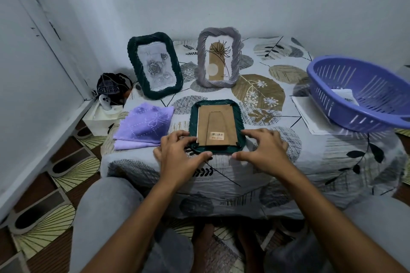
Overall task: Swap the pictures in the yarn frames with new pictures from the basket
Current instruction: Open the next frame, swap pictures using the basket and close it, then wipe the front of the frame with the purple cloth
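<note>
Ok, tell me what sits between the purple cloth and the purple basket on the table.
In the head view, the face-down green frame lies between the purple cloth and the purple basket, with both hands at its near corners.

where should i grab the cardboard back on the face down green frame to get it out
Take the cardboard backing by its near edge, beside the barcode sticker, coming from the person's side. The green frame lies flat, face down, and small dark tabs sit at its near corners; they probably need turning aside first.
</note>
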